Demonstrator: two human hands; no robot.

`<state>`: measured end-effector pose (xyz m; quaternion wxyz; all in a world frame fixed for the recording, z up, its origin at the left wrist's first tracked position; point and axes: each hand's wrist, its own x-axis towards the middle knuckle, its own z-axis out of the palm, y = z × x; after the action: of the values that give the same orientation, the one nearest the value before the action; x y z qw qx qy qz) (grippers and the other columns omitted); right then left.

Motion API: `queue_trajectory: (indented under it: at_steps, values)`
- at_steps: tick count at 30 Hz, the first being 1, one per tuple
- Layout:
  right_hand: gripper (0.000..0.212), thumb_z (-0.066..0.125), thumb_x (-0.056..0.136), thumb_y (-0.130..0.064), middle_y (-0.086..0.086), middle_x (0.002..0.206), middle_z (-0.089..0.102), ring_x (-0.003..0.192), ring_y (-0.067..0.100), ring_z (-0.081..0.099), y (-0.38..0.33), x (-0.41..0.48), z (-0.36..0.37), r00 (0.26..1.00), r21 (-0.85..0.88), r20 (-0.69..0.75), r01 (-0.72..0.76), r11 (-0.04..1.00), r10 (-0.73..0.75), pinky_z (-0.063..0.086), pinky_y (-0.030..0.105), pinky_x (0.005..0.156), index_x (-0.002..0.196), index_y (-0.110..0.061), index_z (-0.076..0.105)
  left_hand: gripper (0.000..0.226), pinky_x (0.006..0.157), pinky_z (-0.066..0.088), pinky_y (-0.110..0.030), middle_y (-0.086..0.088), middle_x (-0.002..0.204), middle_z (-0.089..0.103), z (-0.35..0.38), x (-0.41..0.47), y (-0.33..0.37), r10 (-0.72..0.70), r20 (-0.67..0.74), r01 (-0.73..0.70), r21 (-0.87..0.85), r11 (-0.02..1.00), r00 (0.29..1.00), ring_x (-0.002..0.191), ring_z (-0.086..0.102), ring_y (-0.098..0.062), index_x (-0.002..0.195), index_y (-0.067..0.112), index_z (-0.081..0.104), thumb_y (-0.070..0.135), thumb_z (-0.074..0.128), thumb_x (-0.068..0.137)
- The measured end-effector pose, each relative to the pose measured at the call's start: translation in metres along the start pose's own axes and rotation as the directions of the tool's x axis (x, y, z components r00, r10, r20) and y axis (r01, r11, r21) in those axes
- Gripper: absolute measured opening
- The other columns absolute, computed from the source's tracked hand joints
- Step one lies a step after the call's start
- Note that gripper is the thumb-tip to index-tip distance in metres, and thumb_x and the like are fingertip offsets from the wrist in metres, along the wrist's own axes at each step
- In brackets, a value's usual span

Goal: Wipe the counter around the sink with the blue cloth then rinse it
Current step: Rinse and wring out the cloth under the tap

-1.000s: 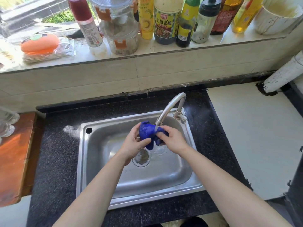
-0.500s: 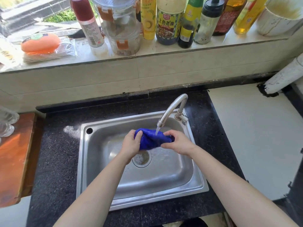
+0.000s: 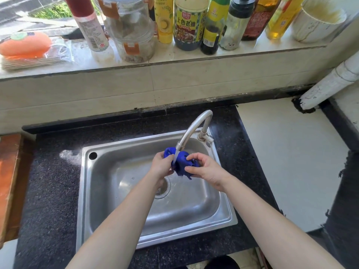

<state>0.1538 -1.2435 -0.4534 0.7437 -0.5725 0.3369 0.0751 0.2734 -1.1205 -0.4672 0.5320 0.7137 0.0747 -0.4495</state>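
The blue cloth (image 3: 181,164) is bunched up under the running water from the curved steel tap (image 3: 194,127), above the steel sink (image 3: 108,191). My left hand (image 3: 162,166) grips the cloth's left side and my right hand (image 3: 206,167) grips its right side, fingers curled around it. The cloth hangs a little above the drain (image 3: 163,188). Around the sink lies the dark speckled counter (image 3: 50,191), with a pale wet smear (image 3: 69,155) at the sink's back left corner.
A tiled ledge (image 3: 174,61) behind the sink carries several sauce bottles, plastic jars, a white bucket (image 3: 318,20) and an orange sponge (image 3: 25,43). A wooden board (image 3: 9,181) lies at the left, a white surface (image 3: 287,162) and a white pipe (image 3: 330,84) at the right.
Both hands have pushed the stretched cloth back together into a bunch under the tap. The view has shifted slightly.
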Motion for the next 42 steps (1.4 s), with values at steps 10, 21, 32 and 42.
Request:
queue_trajectory:
  at_steps: [10,21,32,42]
  values:
    - [0.035,0.075,0.088,-0.006,0.009,0.109,0.076,0.104,0.02,0.07,-0.01,0.003,-0.016,0.999,-0.064,0.017,-0.028,0.998,0.03,0.057,0.031,0.094,0.122,-0.01,0.066,0.037,0.056,0.036,-0.033,-0.002,0.062,0.053,-0.001,0.01,-0.001,0.169,-0.174,-0.084,0.417,0.905,0.97,0.06,0.046,-0.024,0.07,0.01,0.054,0.04,0.06,0.092]
    - [0.004,0.066,0.096,-0.015,0.002,0.092,0.068,0.08,0.014,0.066,-0.012,0.028,0.017,0.993,-0.176,-0.115,0.005,0.984,-0.026,0.057,0.02,0.063,0.097,-0.017,0.063,0.046,0.065,0.052,-0.034,-0.004,0.063,0.058,-0.029,0.008,0.001,0.145,-0.225,-0.082,0.267,0.96,0.963,0.062,0.055,-0.023,0.068,0.009,0.058,0.048,0.063,0.093]
    - [0.059,0.062,0.087,0.011,-0.007,0.103,0.067,0.09,0.015,0.066,0.0,0.034,0.027,0.995,-0.254,0.072,0.081,0.964,-0.065,0.061,0.029,0.069,0.13,-0.028,0.052,0.032,0.063,0.046,-0.031,-0.013,0.087,0.067,-0.048,-0.003,-0.009,0.139,0.047,-0.136,-0.061,0.989,0.989,0.075,0.059,-0.025,0.094,0.01,0.066,-0.018,0.052,0.088]
    - [0.036,0.08,0.084,-0.02,0.006,0.104,0.069,0.087,0.024,0.072,0.011,0.033,0.021,0.998,-0.372,-0.037,0.037,0.927,-0.055,0.063,0.038,0.064,0.113,-0.022,0.059,0.016,0.064,0.049,-0.029,-0.006,0.086,0.071,-0.048,-0.015,0.008,0.169,0.136,-0.162,-0.064,0.985,0.976,0.077,0.06,-0.024,0.099,0.011,0.065,0.0,0.057,0.092]
